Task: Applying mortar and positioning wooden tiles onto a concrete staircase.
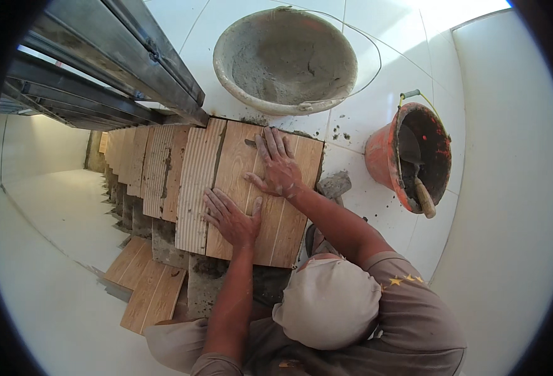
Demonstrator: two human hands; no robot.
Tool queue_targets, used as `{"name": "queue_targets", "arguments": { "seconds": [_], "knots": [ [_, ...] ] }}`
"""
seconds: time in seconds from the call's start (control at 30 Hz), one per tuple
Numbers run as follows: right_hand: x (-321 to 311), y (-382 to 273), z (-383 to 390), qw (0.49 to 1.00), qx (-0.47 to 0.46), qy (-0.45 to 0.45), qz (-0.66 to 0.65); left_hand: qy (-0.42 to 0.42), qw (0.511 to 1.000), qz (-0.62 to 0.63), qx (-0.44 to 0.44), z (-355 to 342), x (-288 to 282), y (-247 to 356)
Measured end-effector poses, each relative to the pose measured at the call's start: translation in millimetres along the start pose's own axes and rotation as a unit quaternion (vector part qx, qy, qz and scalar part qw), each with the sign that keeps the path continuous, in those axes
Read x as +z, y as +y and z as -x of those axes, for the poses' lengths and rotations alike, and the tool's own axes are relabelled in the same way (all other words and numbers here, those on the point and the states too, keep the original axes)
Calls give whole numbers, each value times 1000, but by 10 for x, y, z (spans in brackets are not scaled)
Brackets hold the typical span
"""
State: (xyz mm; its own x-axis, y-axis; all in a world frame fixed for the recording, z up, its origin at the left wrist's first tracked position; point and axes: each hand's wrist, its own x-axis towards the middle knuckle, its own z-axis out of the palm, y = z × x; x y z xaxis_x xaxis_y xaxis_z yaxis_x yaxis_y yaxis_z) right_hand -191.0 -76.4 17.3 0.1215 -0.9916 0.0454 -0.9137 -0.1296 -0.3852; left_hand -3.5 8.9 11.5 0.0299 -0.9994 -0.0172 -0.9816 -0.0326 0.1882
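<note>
My left hand (232,222) lies flat, fingers spread, on a wood-look tile (267,238) at the top of the tiled stair, its fingertips near a ribbed strip (192,194) on the tile's left. My right hand (279,169) presses open on the same surface, higher up and to the right, with pale dust on its fingers. Just right of the tile lies a mallet with a grey head (334,185), its handle partly hidden by my right arm. A capped head (326,301) fills the lower middle.
Metal railing (120,50) runs along the upper left. A mortar basin (289,56) and an orange bucket (380,156) with a trowel (424,195) stand on white floor tiles (395,94). Loose tiles (148,301) lie lower left beside tiled steps (157,163). A wall (508,219) bounds the right.
</note>
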Motion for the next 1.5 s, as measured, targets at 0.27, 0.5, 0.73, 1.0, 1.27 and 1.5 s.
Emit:
{"name": "queue_targets", "arguments": {
  "seconds": [0.27, 0.5, 0.73, 1.0, 1.27, 1.5],
  "knots": [
    [15, -16, 16, 1000, -3, 0, -2, 4, 1000, -18, 0, 8, 9, -10],
    [29, 0, 36, 1000, -8, 8, -6, -3, 1000, -5, -6, 15, -2, -7],
    [48, -11, 41, 1000, -5, -7, 0, -3, 1000, -13, -4, 1, 0, -11],
    [8, -33, 73, 1000, 2, -15, -5, -8, 1000, -5, -7, 31, -18, -17],
    [18, -20, 40, 1000, -3, -6, -2, -15, 1000, -17, -4, 25, -25, -17],
    [22, 5, 71, 1000, -1, -11, 7, -9, 1000, -6, -2, 17, -10, 1]
  ]
}}
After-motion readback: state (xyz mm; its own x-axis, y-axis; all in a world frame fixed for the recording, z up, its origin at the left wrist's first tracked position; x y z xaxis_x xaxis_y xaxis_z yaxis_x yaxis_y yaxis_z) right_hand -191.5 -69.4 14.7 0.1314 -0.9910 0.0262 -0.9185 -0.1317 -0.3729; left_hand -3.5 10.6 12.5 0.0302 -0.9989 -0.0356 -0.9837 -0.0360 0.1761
